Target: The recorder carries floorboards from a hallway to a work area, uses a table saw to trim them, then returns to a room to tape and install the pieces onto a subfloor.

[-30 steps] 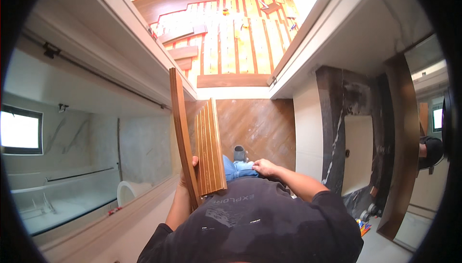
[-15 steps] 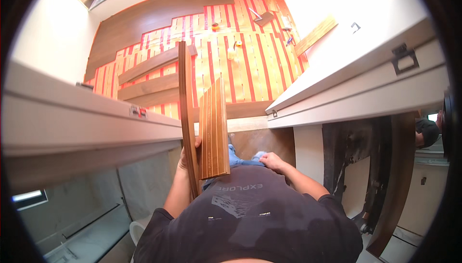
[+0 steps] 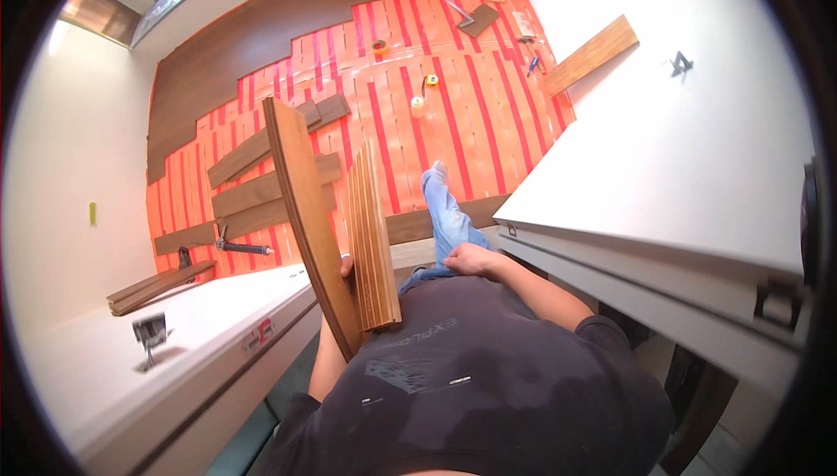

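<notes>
My left hand [image 3: 346,265] grips several wood floor planks upright at my left side: a tall brown board [image 3: 301,210] and, just right of it, a bundle with striped edges [image 3: 373,236]; the planks hide most of that hand. My right hand [image 3: 462,260] has curled fingers at the waist of my blue jeans [image 3: 453,219], pinching the fabric. One leg reaches forward past the threshold [image 3: 410,256] over the red-striped orange floor covering [image 3: 466,127], between two white doors [image 3: 645,188].
Dark laid planks [image 3: 192,75] border the far side. Loose planks [image 3: 248,199] lie at left, with a black bar tool [image 3: 244,247] and another stack [image 3: 157,286]. A tape measure [image 3: 431,80], tape roll [image 3: 379,47], square [image 3: 460,12] and leaning board [image 3: 593,57] are farther off.
I have moved forward through the doorway, so the room fills more of the view and the bathroom has mostly dropped out. One leg now extends onto the orange covering.
</notes>
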Tool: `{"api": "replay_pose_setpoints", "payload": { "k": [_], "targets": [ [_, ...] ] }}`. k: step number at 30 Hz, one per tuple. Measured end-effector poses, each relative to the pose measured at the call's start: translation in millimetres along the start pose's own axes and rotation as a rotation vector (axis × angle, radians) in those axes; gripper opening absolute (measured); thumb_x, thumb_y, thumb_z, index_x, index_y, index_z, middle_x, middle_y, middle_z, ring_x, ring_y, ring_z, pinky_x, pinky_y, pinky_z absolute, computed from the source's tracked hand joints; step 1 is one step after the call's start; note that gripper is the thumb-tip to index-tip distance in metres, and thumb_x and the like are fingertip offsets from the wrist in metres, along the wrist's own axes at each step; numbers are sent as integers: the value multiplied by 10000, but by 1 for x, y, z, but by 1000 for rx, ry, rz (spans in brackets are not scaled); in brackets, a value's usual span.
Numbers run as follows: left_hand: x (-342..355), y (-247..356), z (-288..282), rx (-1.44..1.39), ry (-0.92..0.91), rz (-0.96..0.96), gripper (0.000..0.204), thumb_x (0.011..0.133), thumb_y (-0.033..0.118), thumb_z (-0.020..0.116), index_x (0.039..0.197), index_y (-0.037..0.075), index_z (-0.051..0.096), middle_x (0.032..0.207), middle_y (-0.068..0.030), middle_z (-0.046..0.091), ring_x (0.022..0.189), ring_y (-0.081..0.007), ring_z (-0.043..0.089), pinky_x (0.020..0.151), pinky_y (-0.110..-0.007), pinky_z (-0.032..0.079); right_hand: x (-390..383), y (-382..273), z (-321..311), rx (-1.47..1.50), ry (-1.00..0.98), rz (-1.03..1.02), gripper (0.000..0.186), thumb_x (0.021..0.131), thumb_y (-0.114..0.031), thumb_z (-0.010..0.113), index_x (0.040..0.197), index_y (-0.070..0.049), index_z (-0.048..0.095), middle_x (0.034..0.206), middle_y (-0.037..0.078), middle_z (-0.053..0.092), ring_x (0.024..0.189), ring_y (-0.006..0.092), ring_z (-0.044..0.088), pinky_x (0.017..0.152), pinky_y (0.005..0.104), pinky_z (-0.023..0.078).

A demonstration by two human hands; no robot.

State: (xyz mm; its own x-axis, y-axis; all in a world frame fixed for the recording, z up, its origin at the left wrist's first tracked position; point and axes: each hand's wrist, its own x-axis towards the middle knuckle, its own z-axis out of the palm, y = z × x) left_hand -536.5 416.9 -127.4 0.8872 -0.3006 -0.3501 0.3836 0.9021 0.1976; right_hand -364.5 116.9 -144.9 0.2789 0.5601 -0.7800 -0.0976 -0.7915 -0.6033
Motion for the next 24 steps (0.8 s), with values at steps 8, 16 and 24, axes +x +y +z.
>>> {"api": "replay_pose_setpoints", "payload": {
  "k": [8,16,24],
  "targets": [
    [152,114,1,108,36,-101,340,961,430,679,1096,118,667,1275,-161,670,1194,-338,648,963,-515,573,182,-57,-170,-81,-165,-125,457,989,-467,615,1109,-49,759,1011,116,749,960,236,690,870,399,529],
    [364,206,51,96,1,-202,421,975,469,656,1178,99,649,1283,-157,668,1203,-317,648,975,-486,568,217,-199,-348,1419,-628,-342,437,1052,-496,525,1242,-123,649,1125,83,694,1091,213,647,1005,365,473],
    [533,259,100,112,-65,-243,505,990,507,634,1259,80,631,1291,-152,667,1212,-295,648,987,-457,564,242,-183,-467,1806,-513,-684,642,1014,-653,444,1335,-124,612,1153,103,704,1104,285,674,939,490,568]
  ]
}}
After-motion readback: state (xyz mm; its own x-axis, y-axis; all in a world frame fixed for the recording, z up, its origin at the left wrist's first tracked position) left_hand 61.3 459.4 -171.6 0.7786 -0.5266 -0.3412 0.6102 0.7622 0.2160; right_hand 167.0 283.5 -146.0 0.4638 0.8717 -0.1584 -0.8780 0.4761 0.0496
